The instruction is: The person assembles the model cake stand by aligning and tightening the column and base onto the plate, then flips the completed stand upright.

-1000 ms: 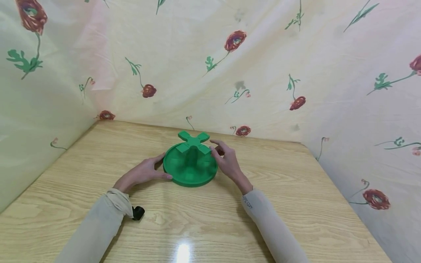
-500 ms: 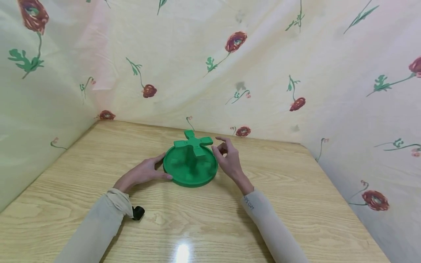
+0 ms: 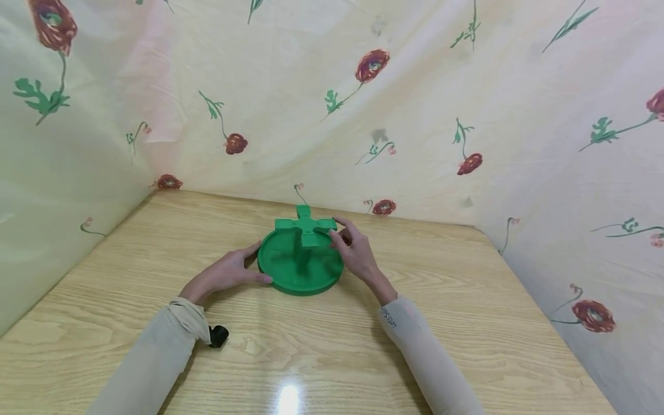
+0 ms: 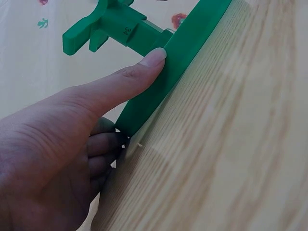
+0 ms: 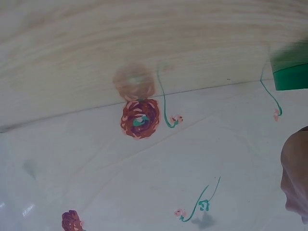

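Observation:
A green round tray [image 3: 280,281] stands on the wooden table, with a post rising from its middle. On top of the post sits a green four-armed cross [image 3: 305,225]. My left hand [image 3: 230,270] holds the tray's left rim, thumb over the near side and fingers behind. The left wrist view shows that thumb [image 4: 154,57] against the rim and the post [image 4: 139,36] marked with small digits. My right hand [image 3: 358,251] pinches the cross's right arm between thumb and index finger. Only part of that hand [image 5: 296,175] and a green edge [image 5: 291,78] enter the right wrist view.
The light wooden table [image 3: 321,357] runs back to a hanging cloth [image 3: 290,104] printed with red flowers, which also closes off both sides. A small black object [image 3: 218,336] sits at my left cuff.
The cross has turned on its post, from diagonal arms to arms pointing front, back and sideways. My right hand drew slightly away, then came back onto an arm. My left hand stayed put.

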Available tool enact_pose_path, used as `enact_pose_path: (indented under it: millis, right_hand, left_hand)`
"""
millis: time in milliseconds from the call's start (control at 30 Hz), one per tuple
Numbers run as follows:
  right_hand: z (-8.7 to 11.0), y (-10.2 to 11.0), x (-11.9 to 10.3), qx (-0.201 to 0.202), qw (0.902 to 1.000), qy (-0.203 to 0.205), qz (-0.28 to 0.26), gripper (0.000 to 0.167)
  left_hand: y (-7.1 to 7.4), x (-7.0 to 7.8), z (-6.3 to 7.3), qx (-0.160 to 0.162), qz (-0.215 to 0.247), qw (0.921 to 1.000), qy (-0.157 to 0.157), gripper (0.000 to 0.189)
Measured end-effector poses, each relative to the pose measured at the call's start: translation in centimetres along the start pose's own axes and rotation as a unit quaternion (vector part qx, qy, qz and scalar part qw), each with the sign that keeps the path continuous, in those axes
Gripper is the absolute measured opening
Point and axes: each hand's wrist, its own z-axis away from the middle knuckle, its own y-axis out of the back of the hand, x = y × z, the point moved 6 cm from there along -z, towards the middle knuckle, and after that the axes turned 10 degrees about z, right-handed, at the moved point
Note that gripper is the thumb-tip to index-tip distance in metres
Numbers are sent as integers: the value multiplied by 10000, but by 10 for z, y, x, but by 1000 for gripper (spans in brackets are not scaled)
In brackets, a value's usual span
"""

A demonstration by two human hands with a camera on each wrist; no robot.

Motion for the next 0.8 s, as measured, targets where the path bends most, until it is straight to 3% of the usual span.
enact_pose_path:
  millis: [400,800]
  right_hand:
    - [6,3,2,28,9998,-167,-131,32]
    - [13,4,-4,117,9998,95,-135,29]
  left_hand:
    - [0,0,-1,-27,44,10000,-65,110]
    - [0,0,-1,-41,65,10000,-17,112]
